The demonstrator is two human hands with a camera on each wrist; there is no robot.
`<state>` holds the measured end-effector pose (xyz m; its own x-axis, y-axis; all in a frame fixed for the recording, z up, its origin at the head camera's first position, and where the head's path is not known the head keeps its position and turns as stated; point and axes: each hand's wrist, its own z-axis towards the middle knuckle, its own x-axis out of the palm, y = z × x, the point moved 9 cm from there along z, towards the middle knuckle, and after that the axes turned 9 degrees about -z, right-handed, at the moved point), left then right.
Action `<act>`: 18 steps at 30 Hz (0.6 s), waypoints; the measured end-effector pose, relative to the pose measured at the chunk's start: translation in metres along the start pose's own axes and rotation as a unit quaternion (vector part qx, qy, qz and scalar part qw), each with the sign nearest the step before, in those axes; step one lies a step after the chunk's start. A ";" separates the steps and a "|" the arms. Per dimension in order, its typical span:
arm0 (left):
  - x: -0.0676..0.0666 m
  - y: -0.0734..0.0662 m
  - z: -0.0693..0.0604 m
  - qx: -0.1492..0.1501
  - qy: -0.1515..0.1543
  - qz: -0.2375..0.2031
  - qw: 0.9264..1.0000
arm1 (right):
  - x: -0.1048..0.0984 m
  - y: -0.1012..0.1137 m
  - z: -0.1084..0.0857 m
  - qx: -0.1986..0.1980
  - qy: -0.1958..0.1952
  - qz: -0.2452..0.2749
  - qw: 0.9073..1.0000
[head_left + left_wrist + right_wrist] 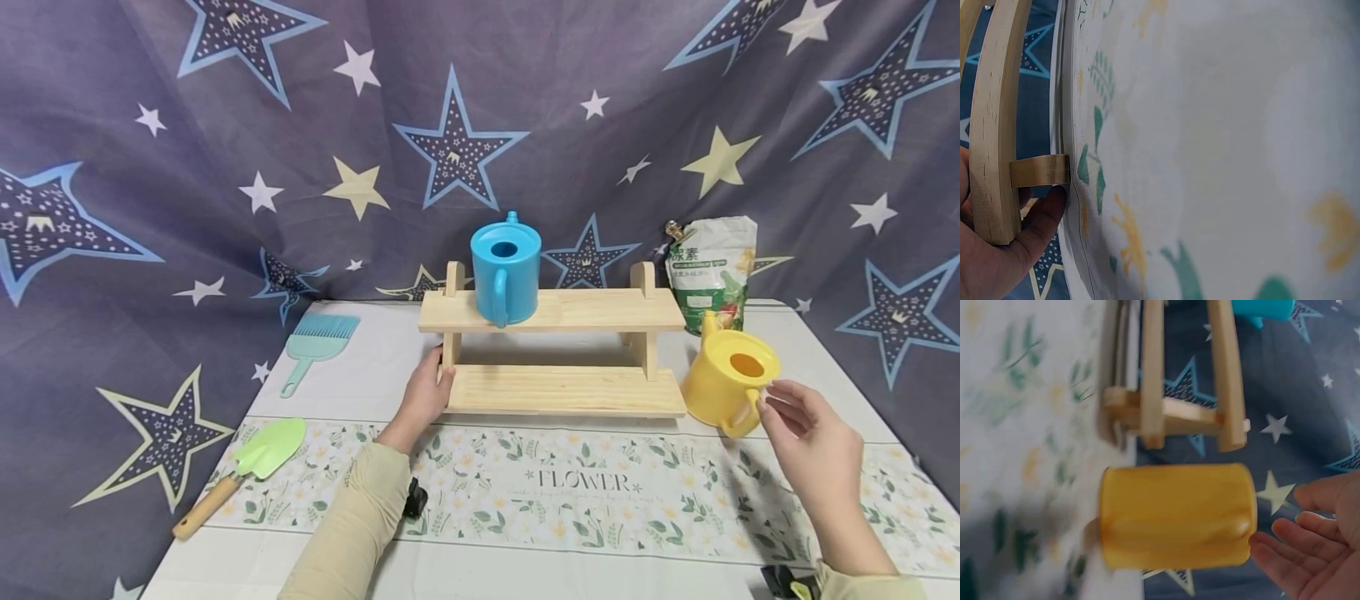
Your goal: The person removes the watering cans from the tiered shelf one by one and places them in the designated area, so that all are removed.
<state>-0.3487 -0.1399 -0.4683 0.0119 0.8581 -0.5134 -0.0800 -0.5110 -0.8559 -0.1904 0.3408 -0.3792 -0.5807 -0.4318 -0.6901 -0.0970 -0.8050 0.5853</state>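
Observation:
A two-tier wooden shelf (564,390) stands in the middle, its left end gripped by my left hand (423,396). In the left wrist view the fingers of that hand (997,250) curl round the end of a board (994,137). A blue watering can (517,271) sits on the upper tier, left of centre. Just right of the shelf is a yellow watering can (720,379). My right hand (817,450) is beside its handle, fingers loosely bent; in the right wrist view this hand (1316,540) has its fingertips by the can (1175,515). Whether they touch is unclear.
A green and white bag (712,267) stands behind the yellow can. On the left lie a teal brush (318,342) and a green trowel with a wooden handle (270,447). A floral cloth strip (577,500) crosses the table; a starry curtain (300,125) hangs behind.

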 end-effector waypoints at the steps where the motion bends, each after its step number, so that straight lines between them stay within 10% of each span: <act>1: 0.000 0.000 0.000 0.000 0.000 0.000 1.000 | -0.002 0.005 0.000 -0.006 -0.009 0.011 1.000; 18: -0.001 -0.002 -0.001 0.010 -0.005 -0.001 1.000 | 0.009 0.063 0.008 -0.074 0.002 0.082 0.994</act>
<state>-0.3481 -0.1404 -0.4662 0.0019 0.8597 -0.5108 -0.0994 -0.5081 -0.8556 -0.2082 0.2889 -0.3453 -0.5761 -0.5628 -0.5927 0.1186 -0.7751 0.6207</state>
